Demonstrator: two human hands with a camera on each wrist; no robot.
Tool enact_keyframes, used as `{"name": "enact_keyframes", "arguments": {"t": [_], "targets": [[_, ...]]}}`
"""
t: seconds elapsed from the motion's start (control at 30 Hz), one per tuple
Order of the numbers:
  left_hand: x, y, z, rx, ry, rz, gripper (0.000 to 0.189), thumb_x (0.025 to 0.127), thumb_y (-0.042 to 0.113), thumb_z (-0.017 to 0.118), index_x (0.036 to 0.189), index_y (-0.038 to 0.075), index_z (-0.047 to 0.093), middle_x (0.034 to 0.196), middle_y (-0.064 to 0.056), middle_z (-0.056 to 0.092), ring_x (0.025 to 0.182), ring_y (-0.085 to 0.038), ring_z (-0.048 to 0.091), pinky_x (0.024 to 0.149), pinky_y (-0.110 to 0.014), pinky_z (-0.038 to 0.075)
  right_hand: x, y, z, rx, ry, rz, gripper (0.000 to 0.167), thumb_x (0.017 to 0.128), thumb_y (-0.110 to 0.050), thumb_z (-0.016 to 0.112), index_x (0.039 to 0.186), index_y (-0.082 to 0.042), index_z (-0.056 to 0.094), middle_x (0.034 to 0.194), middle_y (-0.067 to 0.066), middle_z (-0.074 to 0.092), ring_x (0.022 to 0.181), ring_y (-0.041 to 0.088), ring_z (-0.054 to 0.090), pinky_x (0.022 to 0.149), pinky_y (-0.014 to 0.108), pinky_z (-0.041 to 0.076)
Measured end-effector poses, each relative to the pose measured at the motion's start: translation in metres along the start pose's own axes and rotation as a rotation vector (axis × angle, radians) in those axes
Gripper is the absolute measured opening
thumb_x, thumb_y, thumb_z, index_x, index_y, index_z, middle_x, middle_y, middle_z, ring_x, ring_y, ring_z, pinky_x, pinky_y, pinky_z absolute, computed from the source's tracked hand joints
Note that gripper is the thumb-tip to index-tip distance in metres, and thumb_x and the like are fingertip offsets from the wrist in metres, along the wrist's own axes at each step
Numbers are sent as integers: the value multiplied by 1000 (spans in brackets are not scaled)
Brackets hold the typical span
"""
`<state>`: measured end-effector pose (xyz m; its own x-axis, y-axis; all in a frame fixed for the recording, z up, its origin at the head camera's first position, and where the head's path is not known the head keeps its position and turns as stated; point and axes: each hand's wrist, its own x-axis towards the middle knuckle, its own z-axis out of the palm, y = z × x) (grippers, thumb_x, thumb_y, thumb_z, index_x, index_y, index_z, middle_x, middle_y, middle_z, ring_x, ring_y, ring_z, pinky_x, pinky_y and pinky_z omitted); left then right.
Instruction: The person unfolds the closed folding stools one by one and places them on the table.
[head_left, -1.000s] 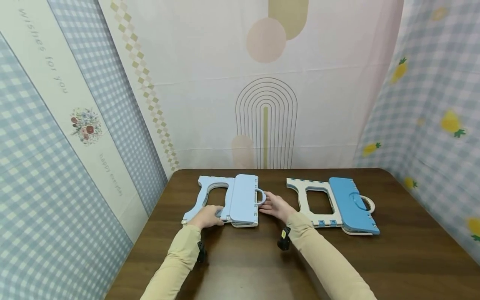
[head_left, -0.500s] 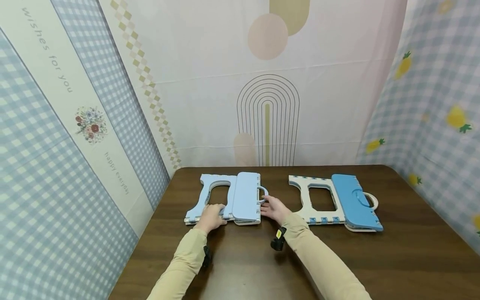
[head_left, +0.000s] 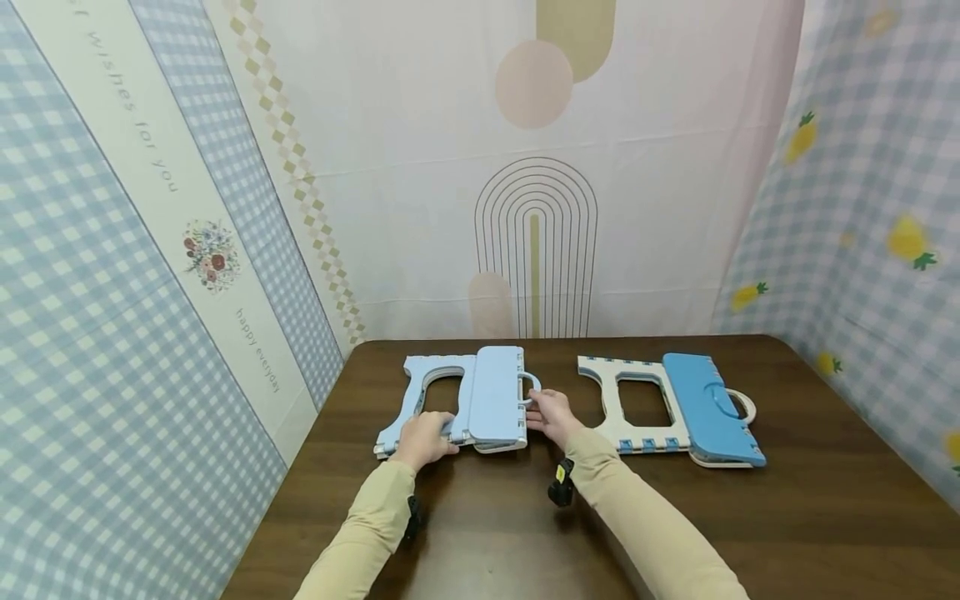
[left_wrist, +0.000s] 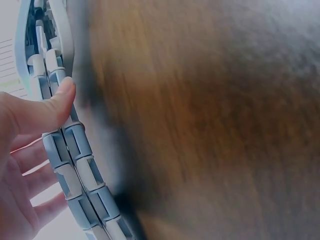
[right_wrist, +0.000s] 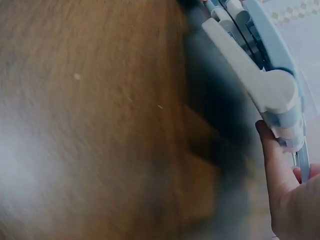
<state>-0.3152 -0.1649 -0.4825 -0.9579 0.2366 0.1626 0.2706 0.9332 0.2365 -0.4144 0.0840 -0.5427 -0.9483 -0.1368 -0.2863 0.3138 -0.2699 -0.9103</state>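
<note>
Contact looks settled at both ends of a pale-blue and white plastic folding stool point(head_left: 497, 396), which lies between the two hands, folded flat on the dark brown wood-grain table point(head_left: 487, 533). The left hand point(head_left: 424, 438) pinches the near edge of its leg frame point(head_left: 467, 387): in that wrist view the thumb point(left_wrist: 60, 102) presses one side while the fingers reach behind the row of plastic hinges point(left_wrist: 74, 142). The right hand point(head_left: 553, 414), at the opposite end, pinches the curved pale-blue carrying handle point(head_left: 537, 387), though its finger ends are partly hidden. The frame's opening lies just beyond the left grip.

As far as the pictures show, taking hold is the part that is done. The stool's layers lie closed against each other, so it is not unfolded; whether its near edge is clear of the tabletop by the left grip, I cannot tell. To the right of the right grip, near but apart from that hand, lies a second plastic folding stool, bright blue and white point(head_left: 701, 408), likewise flat, its looped handle point(head_left: 746, 406) on the side farther from the hand. No hand touches it; judged from its place, it could be either finished or not begun, and nothing visible settles which.
</note>
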Motion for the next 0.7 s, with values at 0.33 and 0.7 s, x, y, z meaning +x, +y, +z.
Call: {"name": "enact_keyframes", "arguments": {"t": [0.33, 0.7], "targets": [[3, 14, -10, -96, 63, -4, 49, 71, 30, 85, 116, 15, 71, 96, -3, 73, 82, -21, 64, 68, -38, 49, -83, -89, 37, -198, 85, -186, 36, 100, -9, 48, 121, 20, 47, 71, 10, 60, 54, 11, 63, 53, 25, 57], [0, 32, -21, -290, 213, 4, 51, 71, 27, 85, 118, 12, 70, 93, -5, 74, 78, -20, 64, 68, -40, 51, -94, -135, 50, -376, 101, -349, 40, 98, -25, 57, 118, 9, 63, 74, 6, 67, 56, 8, 67, 60, 27, 60]]}}
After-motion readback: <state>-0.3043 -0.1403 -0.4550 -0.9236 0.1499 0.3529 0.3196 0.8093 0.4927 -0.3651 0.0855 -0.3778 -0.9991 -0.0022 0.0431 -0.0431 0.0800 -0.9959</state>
